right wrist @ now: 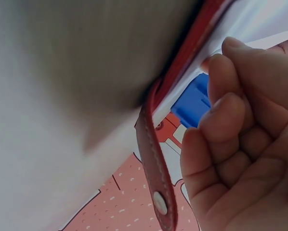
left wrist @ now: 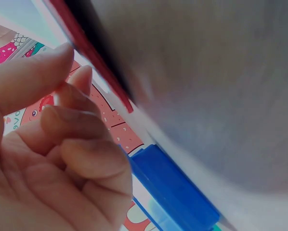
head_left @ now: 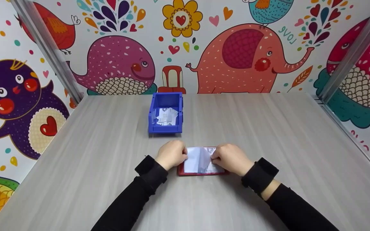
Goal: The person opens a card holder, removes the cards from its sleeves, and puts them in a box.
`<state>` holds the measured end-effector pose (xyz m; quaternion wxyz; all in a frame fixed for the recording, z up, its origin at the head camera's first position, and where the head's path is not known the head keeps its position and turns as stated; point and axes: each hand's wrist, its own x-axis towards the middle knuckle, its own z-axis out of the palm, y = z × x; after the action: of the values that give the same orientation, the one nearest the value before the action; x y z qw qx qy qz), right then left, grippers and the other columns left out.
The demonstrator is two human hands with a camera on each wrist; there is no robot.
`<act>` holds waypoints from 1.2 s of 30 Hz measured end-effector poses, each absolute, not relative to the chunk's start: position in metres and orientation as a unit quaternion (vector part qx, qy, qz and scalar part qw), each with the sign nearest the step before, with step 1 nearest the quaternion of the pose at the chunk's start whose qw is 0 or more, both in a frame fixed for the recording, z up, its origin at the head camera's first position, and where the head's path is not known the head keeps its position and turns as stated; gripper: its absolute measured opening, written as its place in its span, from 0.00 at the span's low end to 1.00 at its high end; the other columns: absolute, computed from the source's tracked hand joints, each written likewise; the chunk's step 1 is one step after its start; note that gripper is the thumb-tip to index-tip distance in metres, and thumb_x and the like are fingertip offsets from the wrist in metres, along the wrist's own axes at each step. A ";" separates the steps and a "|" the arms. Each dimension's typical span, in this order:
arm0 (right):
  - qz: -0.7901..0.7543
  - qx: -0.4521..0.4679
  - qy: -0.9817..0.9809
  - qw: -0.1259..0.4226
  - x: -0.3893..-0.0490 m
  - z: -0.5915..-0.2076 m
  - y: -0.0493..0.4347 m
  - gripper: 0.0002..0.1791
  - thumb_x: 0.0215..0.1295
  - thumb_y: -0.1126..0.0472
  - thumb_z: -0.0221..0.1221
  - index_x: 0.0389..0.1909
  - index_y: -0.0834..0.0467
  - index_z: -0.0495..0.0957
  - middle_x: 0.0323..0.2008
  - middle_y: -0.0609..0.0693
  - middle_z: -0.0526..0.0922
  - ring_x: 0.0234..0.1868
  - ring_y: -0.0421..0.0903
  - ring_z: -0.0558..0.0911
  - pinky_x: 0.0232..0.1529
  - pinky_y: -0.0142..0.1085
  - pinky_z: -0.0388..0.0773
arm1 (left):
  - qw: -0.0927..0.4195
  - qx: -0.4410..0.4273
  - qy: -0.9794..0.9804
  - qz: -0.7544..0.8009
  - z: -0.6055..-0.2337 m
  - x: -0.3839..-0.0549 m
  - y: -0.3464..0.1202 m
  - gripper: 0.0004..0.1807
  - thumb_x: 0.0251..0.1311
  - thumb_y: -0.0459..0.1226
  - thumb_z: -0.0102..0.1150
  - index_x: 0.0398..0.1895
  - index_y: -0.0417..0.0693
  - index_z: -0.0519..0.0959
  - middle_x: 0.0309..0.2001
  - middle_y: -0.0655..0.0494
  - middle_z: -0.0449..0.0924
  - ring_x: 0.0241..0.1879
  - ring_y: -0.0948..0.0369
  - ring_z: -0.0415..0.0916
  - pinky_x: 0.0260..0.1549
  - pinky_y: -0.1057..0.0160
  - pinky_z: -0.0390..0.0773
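Note:
A red card holder (head_left: 181,171) with a snap strap (right wrist: 151,163) lies unfolded on the table in the head view, with clear sleeves (head_left: 192,160) inside. My left hand (head_left: 171,155) is at its left side, thumb and curled fingers pinching the edge of the sleeves. On the right, my right hand (head_left: 233,160) pinches a sleeve between thumb and forefinger; a printed white piece (head_left: 211,166) shows beside those fingertips. One sleeve stands partly raised near the middle. Fingers hide the exact contact points.
Beyond the card holder, slightly left, a blue bin (head_left: 165,129) stands on the table (head_left: 108,138) with several white printed pieces (head_left: 166,116) in it. Patterned panels (head_left: 133,64) border the table at the back and sides.

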<state>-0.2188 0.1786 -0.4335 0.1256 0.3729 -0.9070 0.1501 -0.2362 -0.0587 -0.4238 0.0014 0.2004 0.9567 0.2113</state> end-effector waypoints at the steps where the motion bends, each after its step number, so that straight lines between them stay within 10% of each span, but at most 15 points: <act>1: 0.151 0.374 -0.907 0.124 -0.218 -0.433 0.178 0.07 0.48 0.71 0.70 0.25 0.57 0.87 0.22 0.46 0.80 0.25 0.44 0.79 0.28 0.39 0.76 | 0.001 0.200 0.957 0.211 -0.424 -0.236 -0.059 0.04 0.47 0.33 0.67 0.20 0.48 0.82 0.24 0.59 0.79 0.26 0.59 0.73 0.30 0.56 0.75; 36: 0.152 0.376 -0.905 0.127 -0.217 -0.436 0.175 0.05 0.48 0.70 0.72 0.27 0.58 0.88 0.26 0.48 0.86 0.29 0.46 0.84 0.30 0.40 0.79 | -0.039 0.217 0.951 0.216 -0.417 -0.227 -0.053 0.03 0.52 0.35 0.67 0.25 0.46 0.83 0.27 0.56 0.80 0.30 0.54 0.78 0.34 0.54 0.76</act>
<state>-0.2174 0.1754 -0.4357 0.1268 0.3764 -0.9051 0.1520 -0.2273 -0.0529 -0.4174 -0.0390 0.2172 0.9511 0.2159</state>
